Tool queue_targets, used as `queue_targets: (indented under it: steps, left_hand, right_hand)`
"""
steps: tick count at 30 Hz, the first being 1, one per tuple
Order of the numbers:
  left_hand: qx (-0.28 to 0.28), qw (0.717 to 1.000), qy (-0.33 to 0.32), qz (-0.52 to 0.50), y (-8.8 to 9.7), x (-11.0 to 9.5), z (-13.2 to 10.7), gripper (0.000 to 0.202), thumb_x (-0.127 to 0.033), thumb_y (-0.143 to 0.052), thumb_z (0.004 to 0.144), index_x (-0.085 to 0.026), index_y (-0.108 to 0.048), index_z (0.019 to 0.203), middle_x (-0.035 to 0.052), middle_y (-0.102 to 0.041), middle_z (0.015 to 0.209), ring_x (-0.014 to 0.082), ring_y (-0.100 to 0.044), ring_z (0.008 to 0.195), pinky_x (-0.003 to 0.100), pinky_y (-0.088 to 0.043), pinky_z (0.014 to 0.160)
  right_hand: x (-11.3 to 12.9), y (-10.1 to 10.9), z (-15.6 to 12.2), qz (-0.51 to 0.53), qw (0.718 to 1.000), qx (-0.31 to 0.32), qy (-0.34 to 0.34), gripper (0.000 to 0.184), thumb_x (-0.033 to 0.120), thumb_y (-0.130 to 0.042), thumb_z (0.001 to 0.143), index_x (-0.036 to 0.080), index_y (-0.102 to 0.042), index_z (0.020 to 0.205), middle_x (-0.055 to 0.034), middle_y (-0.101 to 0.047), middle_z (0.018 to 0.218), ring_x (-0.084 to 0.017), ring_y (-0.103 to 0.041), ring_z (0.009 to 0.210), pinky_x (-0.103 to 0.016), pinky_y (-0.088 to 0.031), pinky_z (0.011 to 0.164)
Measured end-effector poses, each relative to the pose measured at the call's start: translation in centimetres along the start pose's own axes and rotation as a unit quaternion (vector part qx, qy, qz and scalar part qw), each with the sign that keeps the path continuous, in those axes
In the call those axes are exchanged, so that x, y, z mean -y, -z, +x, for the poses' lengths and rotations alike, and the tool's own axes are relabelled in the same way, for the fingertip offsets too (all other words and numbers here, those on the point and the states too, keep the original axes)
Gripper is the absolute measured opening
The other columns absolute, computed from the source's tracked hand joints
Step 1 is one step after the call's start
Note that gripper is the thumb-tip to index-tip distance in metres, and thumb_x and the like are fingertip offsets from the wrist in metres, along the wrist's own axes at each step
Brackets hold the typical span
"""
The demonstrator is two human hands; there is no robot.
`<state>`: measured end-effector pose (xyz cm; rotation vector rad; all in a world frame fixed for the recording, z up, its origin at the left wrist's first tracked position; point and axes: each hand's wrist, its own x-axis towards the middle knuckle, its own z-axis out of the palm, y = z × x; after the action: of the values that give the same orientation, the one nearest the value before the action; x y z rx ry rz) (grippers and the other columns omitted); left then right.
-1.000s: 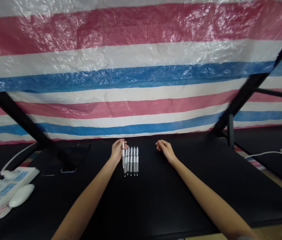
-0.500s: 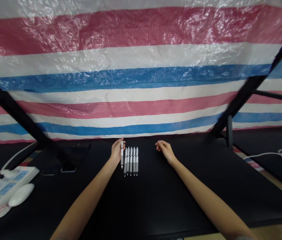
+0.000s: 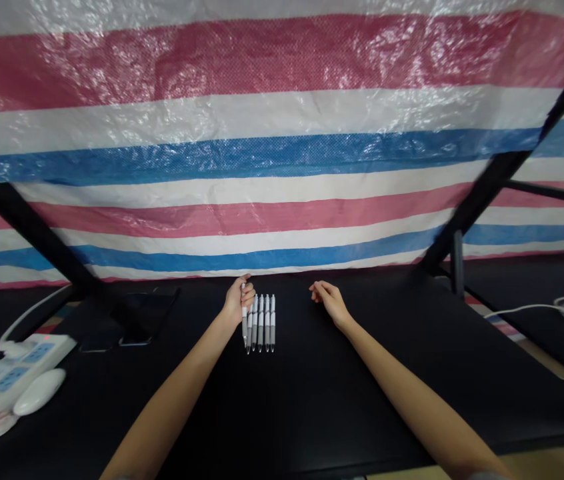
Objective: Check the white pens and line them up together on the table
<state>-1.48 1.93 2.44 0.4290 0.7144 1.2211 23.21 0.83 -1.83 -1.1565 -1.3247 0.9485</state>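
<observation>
My left hand is closed around the upper part of a white and grey click pen, its thumb raised by the pen's top. The pen points down toward me at the left end of a row of similar pens. Those several pens lie side by side on the black table, tips toward me. To the right of the row, and apart from it, my right hand rests on the table with its fingers curled together and nothing visible in them.
At the left are a white power strip, a white mouse-shaped object and a dark flat device. Black slanted bars flank the workspace. A striped plastic sheet hangs behind. White cables lie at the right.
My left hand has changed its hold on the pen, its thumb rising and fingers curling in. The pen has shifted slightly down, closer to the row. My right hand has stayed put.
</observation>
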Motion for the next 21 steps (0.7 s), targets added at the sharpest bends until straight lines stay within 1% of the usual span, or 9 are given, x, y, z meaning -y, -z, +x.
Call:
queue_targets:
  steps: [2, 7, 9, 11, 13, 16, 18, 19, 21]
  left_hand:
    - [-0.001, 1.0, -0.01, 0.014, 0.0, 0.3, 0.1, 0.001, -0.018, -0.048, 0.082, -0.017, -0.048, 0.081, -0.0105, -0.026, 0.046, 0.002, -0.02, 0.029, 0.013, -0.007, 0.03]
    - [-0.013, 0.996, -0.022, 0.09, -0.3, 1.0, 0.1, 0.026, -0.043, -0.052, 0.083, -0.017, -0.051, 0.085, -0.0084, -0.036, 0.048, 0.0029, -0.026, 0.032, 0.014, -0.015, 0.033]
    - [-0.023, 0.989, -0.034, 0.139, -0.5, 1.3, 0.0, 0.028, -0.043, -0.056, 0.08, -0.016, -0.053, 0.086, -0.0059, -0.044, 0.052, 0.0043, -0.034, 0.036, 0.015, -0.022, 0.036]
    - [-0.027, 0.974, -0.077, 0.21, -0.5, 1.4, -0.1, 0.021, -0.034, -0.061, 0.076, -0.015, -0.057, 0.085, -0.003, -0.051, 0.057, 0.0065, -0.042, 0.043, 0.017, -0.031, 0.043]
    - [-0.025, 0.937, -0.158, 0.31, -0.4, 1.5, -0.3, 0.012, -0.022, -0.064, 0.072, -0.015, -0.062, 0.081, -0.0008, -0.055, 0.062, 0.0098, -0.049, 0.052, 0.019, -0.037, 0.052]
    - [-0.006, 0.84, -0.282, 0.463, 0.1, 1.6, -0.4, 0.013, -0.012, -0.064, 0.068, -0.02, -0.066, 0.078, 0.0018, -0.06, 0.072, 0.016, -0.054, 0.07, 0.024, -0.041, 0.068]
    - [0.013, 0.786, -0.315, 0.532, 0.6, 1.7, -0.4, 0.016, -0.009, -0.063, 0.067, -0.022, -0.067, 0.076, 0.0034, -0.062, 0.078, 0.0196, -0.055, 0.082, 0.028, -0.041, 0.078]
    - [0.017, 0.769, -0.317, 0.555, 0.8, 1.7, -0.4, 0.017, -0.008, -0.063, 0.067, -0.022, -0.067, 0.075, 0.0038, -0.062, 0.079, 0.021, -0.055, 0.085, 0.029, -0.04, 0.081]
    - [0.015, 0.75, -0.312, 0.583, 1.2, 1.6, -0.3, 0.019, -0.007, -0.064, 0.065, -0.023, -0.066, 0.074, 0.0045, -0.062, 0.082, 0.0229, -0.054, 0.091, 0.032, -0.039, 0.086]
  right_hand:
    - [0.0, 0.0, 0.0, -0.004, 1.0, 0.0, 0.002, 0.046, 0.062, -0.052, 0.075, 0.017, -0.06, 0.07, -0.0003, -0.053, 0.057, -0.012, -0.047, 0.052, -0.026, -0.038, 0.053]
    - [0.0, 0.0, -0.1, -0.007, 1.0, 0.001, 0.006, 0.046, 0.063, -0.051, 0.075, 0.017, -0.061, 0.07, -0.0006, -0.054, 0.057, -0.013, -0.048, 0.052, -0.027, -0.04, 0.054]
    - [0.0, 0.0, -0.1, -0.01, 1.0, 0.001, 0.007, 0.047, 0.063, -0.05, 0.075, 0.017, -0.061, 0.07, -0.0007, -0.054, 0.056, -0.013, -0.048, 0.052, -0.027, -0.04, 0.053]
    - [0.0, 0.0, 0.0, -0.013, 1.0, 0.002, 0.007, 0.048, 0.064, -0.05, 0.075, 0.017, -0.06, 0.07, -0.001, -0.054, 0.056, -0.013, -0.048, 0.052, -0.026, -0.04, 0.053]
    - [0.0, 0.0, 0.0, -0.013, 1.0, 0.002, 0.006, 0.048, 0.064, -0.05, 0.074, 0.017, -0.06, 0.07, -0.0011, -0.054, 0.056, -0.013, -0.048, 0.052, -0.026, -0.04, 0.053]
    - [0.2, 0.0, -0.1, -0.011, 1.0, 0.002, 0.002, 0.047, 0.063, -0.051, 0.074, 0.017, -0.06, 0.07, -0.0009, -0.053, 0.056, -0.013, -0.048, 0.053, -0.026, -0.04, 0.054]
    - [0.4, 0.0, -0.2, -0.01, 1.0, 0.004, 0.001, 0.046, 0.062, -0.051, 0.075, 0.017, -0.06, 0.07, -0.0008, -0.053, 0.057, -0.013, -0.048, 0.053, -0.026, -0.039, 0.054]
    - [0.4, 0.0, -0.2, -0.01, 1.0, 0.004, 0.001, 0.046, 0.062, -0.051, 0.075, 0.017, -0.06, 0.07, -0.0008, -0.053, 0.057, -0.013, -0.048, 0.053, -0.026, -0.039, 0.054]
    - [0.5, 0.0, -0.3, -0.01, 1.0, 0.004, 0.0, 0.045, 0.061, -0.051, 0.075, 0.017, -0.06, 0.069, -0.0007, -0.053, 0.057, -0.012, -0.048, 0.053, -0.026, -0.039, 0.054]
